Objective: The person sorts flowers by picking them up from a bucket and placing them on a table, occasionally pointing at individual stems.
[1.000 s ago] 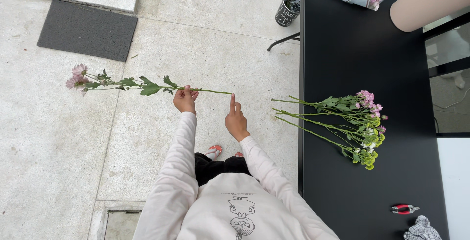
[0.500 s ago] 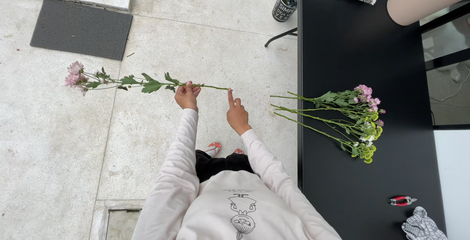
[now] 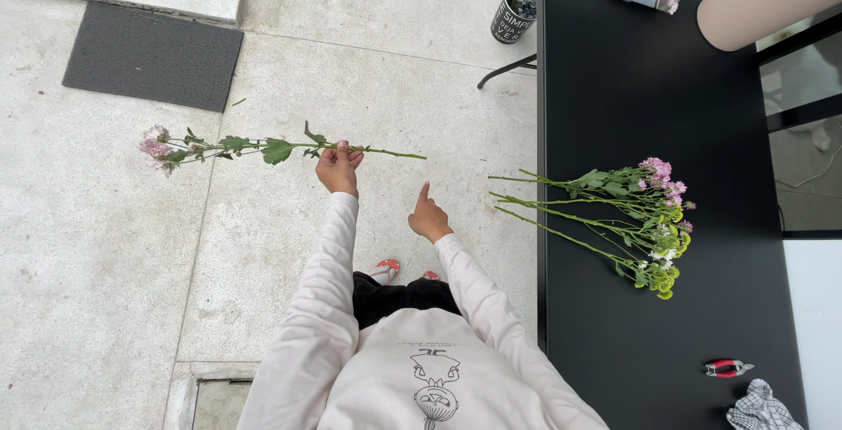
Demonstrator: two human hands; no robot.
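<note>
Left hand [image 3: 338,167] grip closed around pink chrysanthemum stem [image 3: 263,146] held level at centre left, right hand [image 3: 429,217] empty with index finger raised, flower bunch [image 3: 623,215] on black table [image 3: 614,88] at right

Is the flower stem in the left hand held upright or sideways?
Sideways. The flower stem lies roughly level in the closed left hand, pink blooms far left, cut end right. The right hand is empty, index finger extended.

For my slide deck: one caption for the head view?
Left hand holds a pink-flowered stem over pavement; right hand points, empty, beside a flower bunch on a black table.
</note>
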